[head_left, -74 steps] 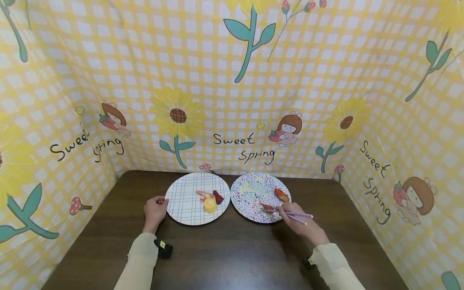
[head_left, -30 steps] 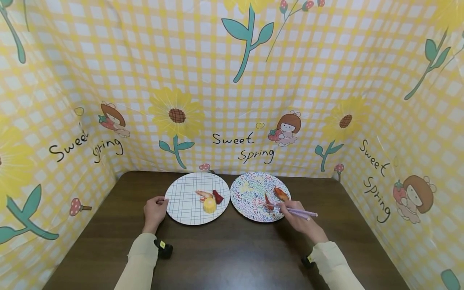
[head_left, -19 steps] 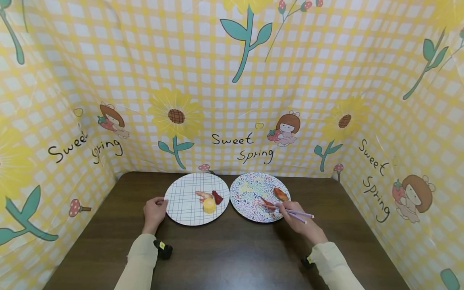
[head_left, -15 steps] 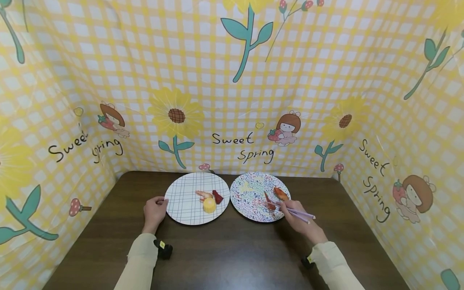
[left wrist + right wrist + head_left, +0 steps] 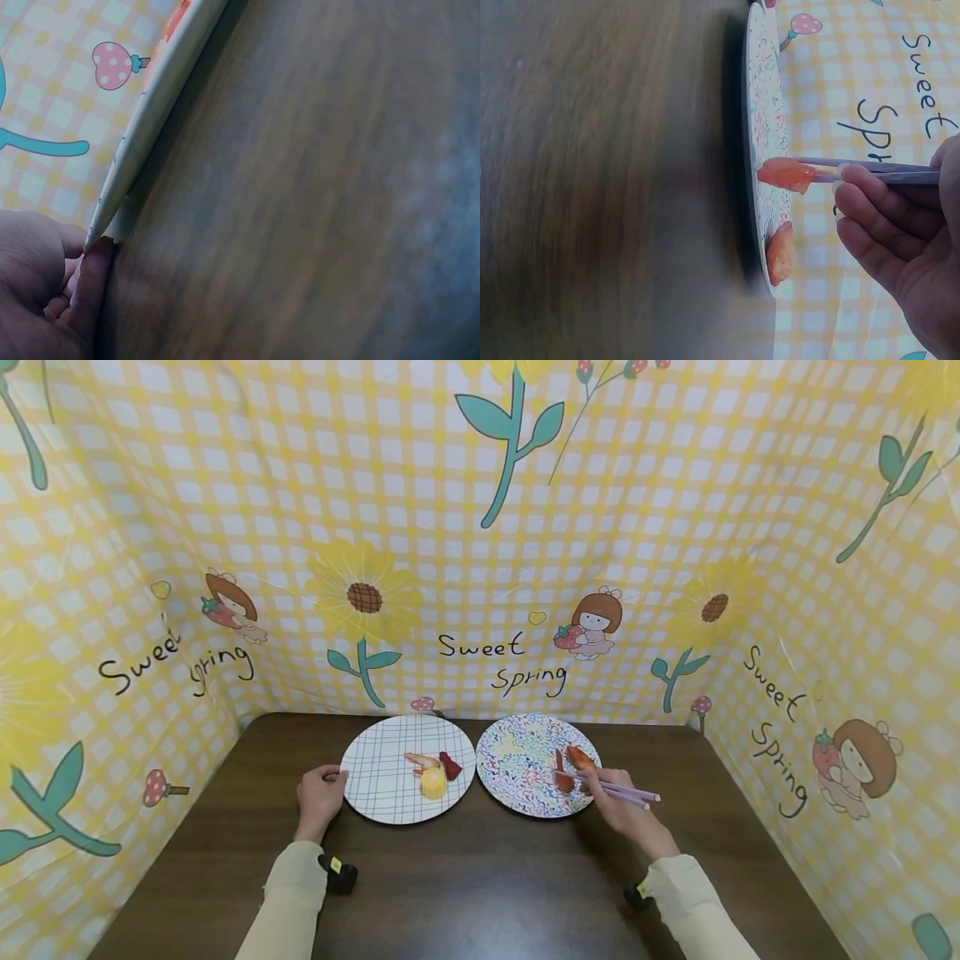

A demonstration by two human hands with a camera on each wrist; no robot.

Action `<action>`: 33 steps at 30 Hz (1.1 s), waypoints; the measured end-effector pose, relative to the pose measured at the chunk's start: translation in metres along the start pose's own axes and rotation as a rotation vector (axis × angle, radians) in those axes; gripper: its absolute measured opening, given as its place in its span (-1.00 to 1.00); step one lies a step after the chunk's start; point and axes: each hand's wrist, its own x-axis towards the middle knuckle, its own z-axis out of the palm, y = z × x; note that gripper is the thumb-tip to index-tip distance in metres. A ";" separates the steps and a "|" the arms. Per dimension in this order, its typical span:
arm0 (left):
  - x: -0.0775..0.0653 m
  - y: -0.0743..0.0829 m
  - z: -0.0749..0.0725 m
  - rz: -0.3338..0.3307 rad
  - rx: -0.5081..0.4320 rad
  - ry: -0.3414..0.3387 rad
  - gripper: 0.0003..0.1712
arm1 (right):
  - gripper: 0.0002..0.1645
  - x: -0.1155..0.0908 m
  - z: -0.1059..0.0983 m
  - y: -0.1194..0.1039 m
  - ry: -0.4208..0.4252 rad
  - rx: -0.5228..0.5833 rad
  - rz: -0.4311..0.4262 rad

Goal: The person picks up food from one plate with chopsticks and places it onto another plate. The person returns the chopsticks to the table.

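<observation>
The left hand [image 5: 320, 799] pinches the rim of the checked plate [image 5: 375, 781], thumb and finger clamped on its left edge. On the right part of that plate sit a shrimp [image 5: 422, 762], a yellow piece [image 5: 432, 783] and a dark red piece [image 5: 450, 767], close together. Next comes the speckled plate [image 5: 517, 777], just beside the first on the brown table [image 5: 465, 877]. At its right side a reddish strip of food [image 5: 564, 781] is at the tips of the chopsticks [image 5: 626, 792]; whether it touches the plate I cannot tell. An orange-brown piece [image 5: 579, 757] lies near the plate's right edge. The right hand [image 5: 626, 812] has its fingers closed round the chopsticks
</observation>
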 end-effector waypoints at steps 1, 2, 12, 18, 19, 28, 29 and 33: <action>0.000 0.000 0.000 0.000 -0.001 -0.001 -0.67 | -0.58 0.000 -0.001 0.001 -0.002 0.000 0.015; 0.000 0.000 0.000 0.000 -0.002 -0.003 -0.67 | -0.58 0.000 -0.001 0.002 -0.001 0.004 0.025; 0.001 0.001 0.000 -0.018 -0.002 -0.009 -0.66 | -0.62 -0.004 -0.009 0.001 -0.008 -0.011 0.023; 0.000 0.001 0.001 -0.019 0.003 -0.010 -0.65 | -0.63 -0.009 -0.013 0.000 -0.095 -0.047 -0.033; 0.000 0.001 0.000 -0.017 0.003 -0.008 -0.65 | -0.63 -0.009 -0.013 0.000 -0.111 -0.046 -0.038; 0.000 0.002 0.000 -0.010 0.005 0.009 -0.67 | -0.61 -0.006 -0.009 -0.005 -0.165 -0.009 -0.061; 0.000 0.002 0.000 -0.011 0.005 0.005 -0.66 | -0.62 -0.006 -0.008 -0.004 -0.149 -0.018 -0.083; 0.000 0.002 0.001 -0.025 -0.001 -0.007 -0.66 | -0.64 -0.003 -0.002 -0.002 -0.078 -0.027 -0.201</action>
